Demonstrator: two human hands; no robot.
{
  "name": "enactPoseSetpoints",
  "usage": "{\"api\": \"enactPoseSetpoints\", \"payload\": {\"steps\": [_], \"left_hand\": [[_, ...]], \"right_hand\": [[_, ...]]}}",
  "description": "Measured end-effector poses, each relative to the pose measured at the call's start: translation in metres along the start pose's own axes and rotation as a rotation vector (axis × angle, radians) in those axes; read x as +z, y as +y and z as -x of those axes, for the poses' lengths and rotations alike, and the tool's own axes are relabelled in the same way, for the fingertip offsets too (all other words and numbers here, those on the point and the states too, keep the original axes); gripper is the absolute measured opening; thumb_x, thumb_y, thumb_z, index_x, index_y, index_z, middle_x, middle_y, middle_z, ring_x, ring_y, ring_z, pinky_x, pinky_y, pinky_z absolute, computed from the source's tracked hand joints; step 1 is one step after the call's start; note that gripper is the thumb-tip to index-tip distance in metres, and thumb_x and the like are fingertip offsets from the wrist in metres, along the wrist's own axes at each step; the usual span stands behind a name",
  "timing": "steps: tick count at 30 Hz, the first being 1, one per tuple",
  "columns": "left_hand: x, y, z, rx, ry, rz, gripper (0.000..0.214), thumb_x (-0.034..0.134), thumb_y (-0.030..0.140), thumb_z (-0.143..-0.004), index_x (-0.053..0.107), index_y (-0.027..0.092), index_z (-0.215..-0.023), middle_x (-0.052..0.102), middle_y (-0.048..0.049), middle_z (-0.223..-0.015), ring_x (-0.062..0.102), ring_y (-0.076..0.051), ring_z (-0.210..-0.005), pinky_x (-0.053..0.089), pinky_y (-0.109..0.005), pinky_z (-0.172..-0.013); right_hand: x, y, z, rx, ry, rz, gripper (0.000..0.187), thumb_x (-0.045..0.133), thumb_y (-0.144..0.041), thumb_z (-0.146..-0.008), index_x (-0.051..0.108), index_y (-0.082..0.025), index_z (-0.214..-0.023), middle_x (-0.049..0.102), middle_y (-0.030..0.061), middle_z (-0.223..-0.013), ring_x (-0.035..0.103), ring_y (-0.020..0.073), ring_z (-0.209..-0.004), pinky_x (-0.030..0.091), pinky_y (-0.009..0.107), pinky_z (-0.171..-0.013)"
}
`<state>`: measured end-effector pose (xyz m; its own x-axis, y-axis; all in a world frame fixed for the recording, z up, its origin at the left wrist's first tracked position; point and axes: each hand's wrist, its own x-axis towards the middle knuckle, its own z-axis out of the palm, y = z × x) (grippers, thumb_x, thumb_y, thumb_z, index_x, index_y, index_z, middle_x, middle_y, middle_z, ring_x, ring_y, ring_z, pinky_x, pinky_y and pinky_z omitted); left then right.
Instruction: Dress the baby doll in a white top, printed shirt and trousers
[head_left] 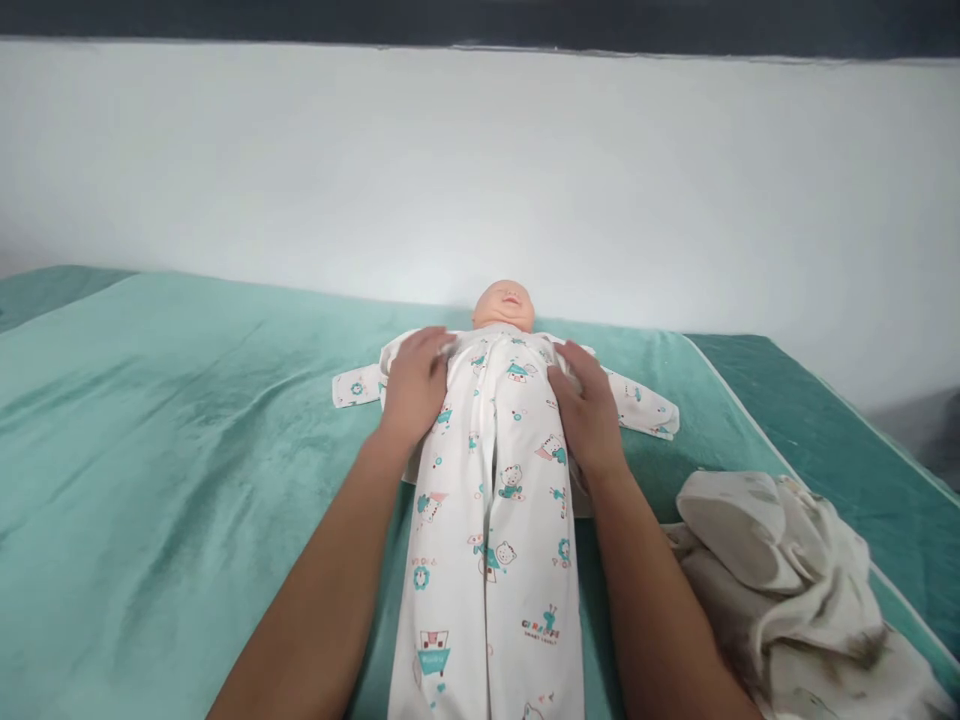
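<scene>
A baby doll [503, 304] lies on its back on the teal blanket [172, 420], head toward the wall. It wears a white printed romper [491, 520] with teal animal figures, sleeves spread out to both sides. My left hand [415, 385] rests flat on the doll's chest at its left-hand side, fingers stretched toward the shoulder. My right hand [587, 405] lies flat on the other side of the chest, fingers together and extended. Neither hand grips anything; both press on the romper's fabric.
A crumpled off-white garment [787, 580] with grey marks lies on the blanket at the right, close to my right forearm. The bed's right edge [847, 430] runs diagonally behind it. A white wall [480, 180] stands just past the doll's head.
</scene>
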<state>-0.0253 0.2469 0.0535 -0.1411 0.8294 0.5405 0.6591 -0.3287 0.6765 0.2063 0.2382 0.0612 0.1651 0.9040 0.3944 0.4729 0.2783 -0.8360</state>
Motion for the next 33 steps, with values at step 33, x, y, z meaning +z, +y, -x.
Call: {"api": "enactPoseSetpoints", "payload": {"steps": [33], "left_hand": [[-0.004,-0.010,-0.003,-0.158,-0.298,-0.525,0.057,0.044,0.026,-0.094,0.045,0.033,-0.151,0.050,-0.0012,-0.157,0.040,-0.030,-0.146,0.015,-0.060,-0.125]], "right_hand": [[0.095,-0.118,-0.057,-0.339,-0.915,1.014,0.031,0.053,-0.019,-0.090,0.069,-0.014,-0.116,0.072,0.0187,-0.117,0.067,0.0308,-0.108,0.049,0.038,-0.088]]}}
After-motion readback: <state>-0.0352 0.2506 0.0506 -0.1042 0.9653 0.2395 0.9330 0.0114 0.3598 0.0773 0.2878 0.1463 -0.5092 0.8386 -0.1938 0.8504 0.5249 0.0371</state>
